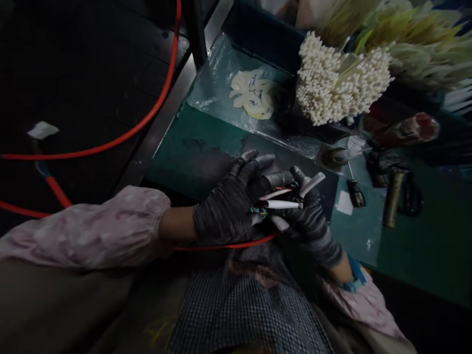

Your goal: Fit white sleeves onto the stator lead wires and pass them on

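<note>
Grey knit-gloved left hand (230, 204) and right hand (309, 216) both clench a bundle of thin white sticks and coloured wires (282, 199) over the green worktop (191, 147) edge; best kept tight, ends aligned.

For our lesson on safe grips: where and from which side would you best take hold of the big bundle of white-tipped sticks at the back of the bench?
Probably grip the white-tipped bundle around its stems, behind the flared heads, reaching from the bench's open front; the tips splay too wide to clasp.
</note>
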The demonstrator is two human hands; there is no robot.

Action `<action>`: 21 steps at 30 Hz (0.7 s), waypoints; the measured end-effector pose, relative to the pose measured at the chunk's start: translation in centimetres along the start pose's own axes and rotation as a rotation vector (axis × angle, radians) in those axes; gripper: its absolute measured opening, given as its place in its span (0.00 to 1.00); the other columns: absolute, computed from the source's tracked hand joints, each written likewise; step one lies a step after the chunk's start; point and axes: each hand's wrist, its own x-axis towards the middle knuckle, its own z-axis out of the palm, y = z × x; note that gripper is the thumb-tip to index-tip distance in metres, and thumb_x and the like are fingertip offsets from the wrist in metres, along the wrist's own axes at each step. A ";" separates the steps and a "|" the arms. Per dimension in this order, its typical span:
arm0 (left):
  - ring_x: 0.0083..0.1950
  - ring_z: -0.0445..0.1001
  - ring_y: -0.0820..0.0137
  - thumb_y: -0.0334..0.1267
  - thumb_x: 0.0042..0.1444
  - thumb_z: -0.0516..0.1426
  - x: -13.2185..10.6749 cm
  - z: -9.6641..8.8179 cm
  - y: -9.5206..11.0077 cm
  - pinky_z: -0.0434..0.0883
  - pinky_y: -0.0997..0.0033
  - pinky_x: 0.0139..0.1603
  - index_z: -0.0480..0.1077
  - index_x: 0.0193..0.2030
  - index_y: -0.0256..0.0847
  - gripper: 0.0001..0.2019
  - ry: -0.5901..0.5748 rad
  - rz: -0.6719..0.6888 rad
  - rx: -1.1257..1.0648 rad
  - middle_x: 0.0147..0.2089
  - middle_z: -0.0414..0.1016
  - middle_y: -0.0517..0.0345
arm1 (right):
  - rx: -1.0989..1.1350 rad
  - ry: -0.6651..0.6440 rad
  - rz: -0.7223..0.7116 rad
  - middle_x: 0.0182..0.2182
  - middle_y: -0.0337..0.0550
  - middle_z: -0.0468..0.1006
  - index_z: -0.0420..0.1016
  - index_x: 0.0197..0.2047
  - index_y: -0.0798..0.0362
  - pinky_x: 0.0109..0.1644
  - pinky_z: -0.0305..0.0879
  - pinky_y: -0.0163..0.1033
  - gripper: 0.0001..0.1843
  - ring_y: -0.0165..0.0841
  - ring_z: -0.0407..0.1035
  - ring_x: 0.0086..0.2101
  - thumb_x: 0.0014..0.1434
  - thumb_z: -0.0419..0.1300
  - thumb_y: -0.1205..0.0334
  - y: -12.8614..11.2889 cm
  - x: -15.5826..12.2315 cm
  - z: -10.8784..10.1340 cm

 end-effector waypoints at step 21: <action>0.74 0.75 0.52 0.41 0.68 0.66 3.8 -3.5 -5.3 0.78 0.46 0.71 0.56 0.81 0.48 0.39 -0.184 -0.159 -0.524 0.76 0.70 0.41 | 0.221 -0.126 0.144 0.63 0.52 0.79 0.86 0.59 0.48 0.68 0.76 0.63 0.19 0.50 0.75 0.62 0.80 0.55 0.53 2.0 6.3 -0.4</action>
